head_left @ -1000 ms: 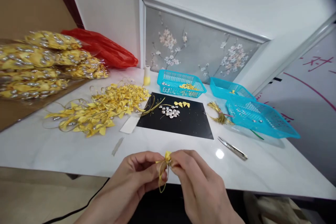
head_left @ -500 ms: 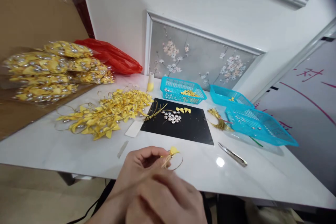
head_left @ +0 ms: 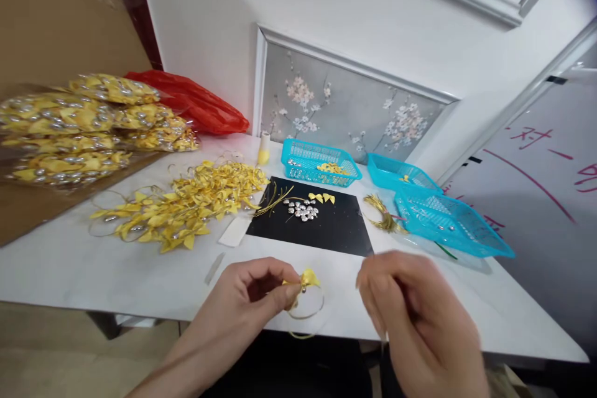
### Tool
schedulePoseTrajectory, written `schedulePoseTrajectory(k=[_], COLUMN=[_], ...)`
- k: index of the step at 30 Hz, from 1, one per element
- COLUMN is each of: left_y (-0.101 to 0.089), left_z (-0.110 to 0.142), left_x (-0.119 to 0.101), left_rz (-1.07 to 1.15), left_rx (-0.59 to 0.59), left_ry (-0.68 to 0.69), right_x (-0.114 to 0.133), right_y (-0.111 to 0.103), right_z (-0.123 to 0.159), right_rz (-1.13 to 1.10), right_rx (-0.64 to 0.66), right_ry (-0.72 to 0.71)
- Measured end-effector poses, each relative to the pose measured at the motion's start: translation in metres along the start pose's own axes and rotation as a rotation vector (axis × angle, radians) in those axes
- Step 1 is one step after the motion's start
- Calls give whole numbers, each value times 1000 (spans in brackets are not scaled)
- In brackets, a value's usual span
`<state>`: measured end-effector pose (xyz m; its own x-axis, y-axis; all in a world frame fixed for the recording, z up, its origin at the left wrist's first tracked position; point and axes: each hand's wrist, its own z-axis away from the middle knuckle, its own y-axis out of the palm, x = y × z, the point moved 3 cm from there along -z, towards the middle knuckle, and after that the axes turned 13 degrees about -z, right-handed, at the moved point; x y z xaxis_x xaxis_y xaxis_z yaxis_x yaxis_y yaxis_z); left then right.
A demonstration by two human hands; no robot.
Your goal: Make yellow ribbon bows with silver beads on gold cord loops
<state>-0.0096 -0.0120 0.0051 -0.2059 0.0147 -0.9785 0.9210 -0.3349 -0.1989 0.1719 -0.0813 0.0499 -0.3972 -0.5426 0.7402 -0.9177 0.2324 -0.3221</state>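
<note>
**One yellow petalled ornament point(head_left: 309, 278) with looped gold wire**

Pinched in the left hand point(head_left: 256, 289), over the white tabletop point(head_left: 153, 277). Beyond: three blue perforated plastic baskets point(head_left: 321, 178). Newly parted from the left: one curled right hand point(head_left: 420, 317), contents impossible to tell.

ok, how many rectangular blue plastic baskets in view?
3: left rectangular blue plastic basket, behind the flat black mat; rear right basket; front right basket, the latter two overlapping in view. Any nested underneath would be hidden.
</note>
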Motion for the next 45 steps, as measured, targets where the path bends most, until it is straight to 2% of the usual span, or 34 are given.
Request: schedulePoseTrajectory(k=[3,7,10,13,15,20,25,32,34,38,40,45], left_y=[0,4,5,2,1,6,5,7,8,12,13,9], left_z=[8,10,10,14,17,17,12,7,3,-5,-7,-10], left_x=[-18,-30,-22,-6,0,-9,-14,-15,-17,-16,-14,-13], left_rz=[-93,-191,-186,-179,-255,-438,-402,-438,-396,-217,-152,-158], left_rx=[55,35,-16,-131,-200,-250,-324,-275,-193,74,138,77], left_ry=[19,44,51,37,54,276,259,247,219,72,22,-21], right_x=[-12,-17,-20,-25,-29,-36,-37,-39,-39,-43,-44,-27], right_y=[3,17,21,24,26,29,28,27,27,28,29,16], right_z=[-11,-13,-12,-10,-9,-6,-7,-7,-7,-6,-7,-5], right_rz=[-20,-93,-103,-124,-155,-184,-187,-211,-222,-241,-226,-112], right_rx=[137,292,268,225,200,177,149,136,128,109,91,-61], right_ry=[112,183,197,222,251,274,276,301,307,285,254,106])
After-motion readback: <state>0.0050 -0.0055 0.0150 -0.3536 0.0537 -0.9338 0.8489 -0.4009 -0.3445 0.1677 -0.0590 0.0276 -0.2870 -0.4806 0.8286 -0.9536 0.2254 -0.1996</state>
